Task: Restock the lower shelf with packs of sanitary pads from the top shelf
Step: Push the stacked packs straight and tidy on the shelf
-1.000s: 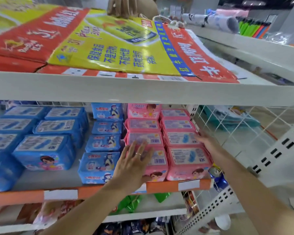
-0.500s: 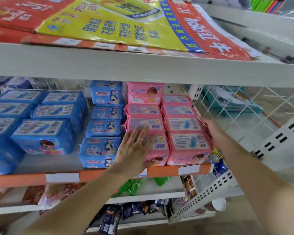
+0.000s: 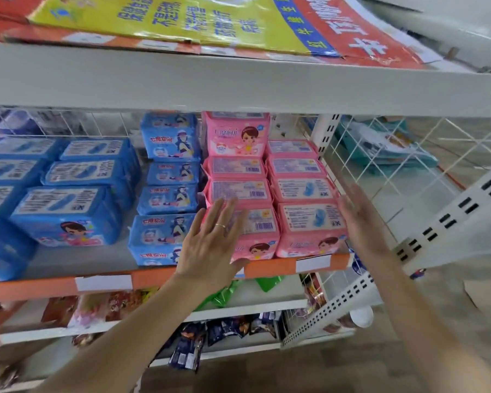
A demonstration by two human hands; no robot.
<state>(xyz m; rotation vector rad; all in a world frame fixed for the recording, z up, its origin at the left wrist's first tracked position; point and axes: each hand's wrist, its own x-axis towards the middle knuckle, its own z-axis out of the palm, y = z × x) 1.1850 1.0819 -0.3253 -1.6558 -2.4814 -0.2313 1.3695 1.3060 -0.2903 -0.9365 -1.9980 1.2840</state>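
Note:
Two rows of pink sanitary pad packs lie on the orange-edged lower shelf. Beside them on the left stand blue packs and bigger blue packs. My left hand is flat and spread, its palm against the front of the left pink row; a ring shows on one finger. My right hand is open with fingers apart, at the right side of the right pink row. Neither hand holds a pack. The top shelf carries a flattened yellow and red carton.
A white wire mesh panel closes the shelf's right end. Snack bags and dark packets fill the shelves below. A loose perforated white upright leans at the right.
The view has tilted down and moved closer, so the top shelf's contents mostly left the frame. Both hands stay spread at the pink rows; the right hand has come slightly off the packs.

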